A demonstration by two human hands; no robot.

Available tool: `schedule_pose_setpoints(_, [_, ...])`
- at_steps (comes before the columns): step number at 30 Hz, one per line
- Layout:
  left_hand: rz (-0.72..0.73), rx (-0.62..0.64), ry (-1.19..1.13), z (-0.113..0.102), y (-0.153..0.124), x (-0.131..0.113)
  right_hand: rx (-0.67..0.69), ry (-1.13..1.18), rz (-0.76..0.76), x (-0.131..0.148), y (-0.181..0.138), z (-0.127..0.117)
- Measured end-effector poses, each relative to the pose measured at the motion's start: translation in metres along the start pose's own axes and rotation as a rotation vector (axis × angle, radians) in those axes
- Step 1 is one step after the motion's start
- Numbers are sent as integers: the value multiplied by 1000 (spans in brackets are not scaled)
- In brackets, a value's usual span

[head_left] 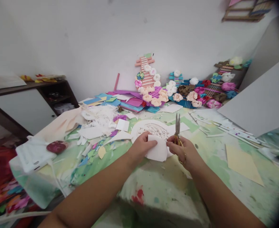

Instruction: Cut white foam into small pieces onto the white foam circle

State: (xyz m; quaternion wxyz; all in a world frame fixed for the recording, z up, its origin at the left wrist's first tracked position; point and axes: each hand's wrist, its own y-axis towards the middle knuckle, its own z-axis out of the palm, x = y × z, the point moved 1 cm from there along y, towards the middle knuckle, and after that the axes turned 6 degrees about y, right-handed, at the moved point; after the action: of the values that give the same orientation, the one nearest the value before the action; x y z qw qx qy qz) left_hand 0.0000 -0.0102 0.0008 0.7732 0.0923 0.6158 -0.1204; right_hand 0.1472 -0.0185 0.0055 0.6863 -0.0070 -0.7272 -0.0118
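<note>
Between thumb and fingers, my left hand (142, 146) pinches a small white sheet of paper (159, 151) with a rounded lower edge. My right hand (182, 148) is closed around gold-handled scissors (177, 125), whose blades point up and away from the paper. Its fingertips also come close to the paper's right edge; whether they touch it I cannot tell. Below and behind the paper lies a round white plate (136, 126) filled with small white pieces (151, 129), partly hidden by my left hand and the sheet.
White shredded strips (98, 117) and paper scraps cover the left side. Coloured sheets (132, 103) and crafts with paper flowers (151, 85) stand along the wall. Thin white sticks (239, 134) and a cream sheet (242, 164) lie right. A white device (32, 155) sits at the left edge.
</note>
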Motion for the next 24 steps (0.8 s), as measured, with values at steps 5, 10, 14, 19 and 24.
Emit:
schedule_pose_setpoints(5, [23, -31, 52, -11, 2, -7, -47, -41, -31, -3, 3, -12])
schedule_pose_setpoints(10, [118, -163, -40, -24, 10, -12, -82, -489, -72, 7, 12, -27])
schedule_pose_setpoints(14, [150, -218, -82, -29, 17, -10, -11, -675, -100, 15, 33, -16])
schedule_pose_setpoints(19, [103, -245, -140, -32, 19, -9, -35, -738, -114, 11, 69, 4])
schedule_pose_setpoints(24, [89, -186, -185, -31, 17, -10, -76, -789, -158, 13, 73, 8])
